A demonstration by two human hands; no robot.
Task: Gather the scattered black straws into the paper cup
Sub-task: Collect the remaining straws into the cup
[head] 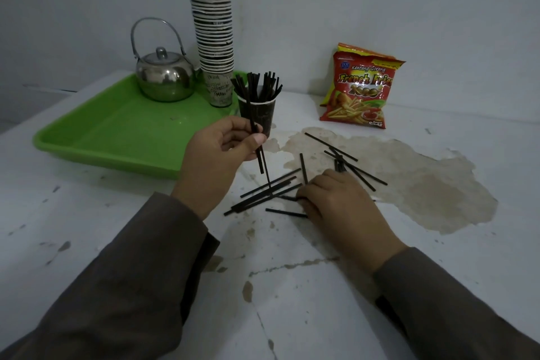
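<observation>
1. The left hand (217,149) pinches two black straws (258,149) upright just before the paper cup (257,117); a clumsy push may tip this light, already crowded cup.
2. The right hand (333,199) lies flat on the scattered straws (271,190) on the desk (292,286); whether its fingers grip any, I cannot tell. Some may roll away.

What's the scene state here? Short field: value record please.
left hand: raised, pinching a few black straws upright beside the cup
right hand: palm down on the scattered straws on the table
paper cup: upright on the table, already holding a bunch of straws
loose straws: many left lying on the table, both sides of the right hand
green tray: holds a metal kettle and a tall stack of paper cups
snack bag: propped against the wall, right of the cup
</observation>
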